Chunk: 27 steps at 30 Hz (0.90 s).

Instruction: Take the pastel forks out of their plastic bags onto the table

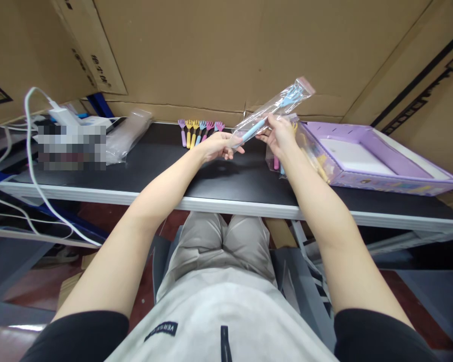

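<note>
1. Your left hand (222, 147) pinches the clear bag (276, 106) by its lower end; your right hand (280, 133) grips its side near the middle — press lightly.
2. The blue fork (253, 129) lies tilted inside, above the tabletop (241, 183), just right of upper centre.
3. Smooth the bag along the fork — creases could snag.
</note>
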Available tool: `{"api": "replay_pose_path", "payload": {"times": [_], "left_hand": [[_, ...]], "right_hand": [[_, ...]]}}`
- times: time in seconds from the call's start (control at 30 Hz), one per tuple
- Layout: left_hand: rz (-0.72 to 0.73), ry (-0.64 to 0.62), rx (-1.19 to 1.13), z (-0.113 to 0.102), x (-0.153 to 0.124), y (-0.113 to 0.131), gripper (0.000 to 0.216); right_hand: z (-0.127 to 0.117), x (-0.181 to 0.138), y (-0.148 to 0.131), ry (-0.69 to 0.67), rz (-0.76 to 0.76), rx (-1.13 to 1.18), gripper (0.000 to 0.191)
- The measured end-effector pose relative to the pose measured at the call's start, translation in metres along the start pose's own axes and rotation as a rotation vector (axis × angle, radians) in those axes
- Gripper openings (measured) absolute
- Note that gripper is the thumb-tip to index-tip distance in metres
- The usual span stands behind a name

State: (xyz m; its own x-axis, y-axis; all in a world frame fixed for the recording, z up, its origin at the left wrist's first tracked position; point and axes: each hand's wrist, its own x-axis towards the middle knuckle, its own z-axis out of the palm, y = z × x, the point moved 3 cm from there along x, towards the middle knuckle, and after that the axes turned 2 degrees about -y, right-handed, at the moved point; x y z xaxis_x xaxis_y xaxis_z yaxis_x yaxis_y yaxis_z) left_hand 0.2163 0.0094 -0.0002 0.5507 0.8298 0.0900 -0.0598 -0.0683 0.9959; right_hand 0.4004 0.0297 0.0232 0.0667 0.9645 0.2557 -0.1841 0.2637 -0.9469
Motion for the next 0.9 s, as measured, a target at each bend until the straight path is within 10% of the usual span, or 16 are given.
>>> {"api": "replay_pose_path", "payload": {"times": [0.9], "left_hand": [[-0.064, -0.134, 0.162, -0.013, -0.007, 0.015, 0.024]], "right_hand": [[-0.044, 0.025, -0.006, 0.353, -0.032, 0.027, 0.035]]}}
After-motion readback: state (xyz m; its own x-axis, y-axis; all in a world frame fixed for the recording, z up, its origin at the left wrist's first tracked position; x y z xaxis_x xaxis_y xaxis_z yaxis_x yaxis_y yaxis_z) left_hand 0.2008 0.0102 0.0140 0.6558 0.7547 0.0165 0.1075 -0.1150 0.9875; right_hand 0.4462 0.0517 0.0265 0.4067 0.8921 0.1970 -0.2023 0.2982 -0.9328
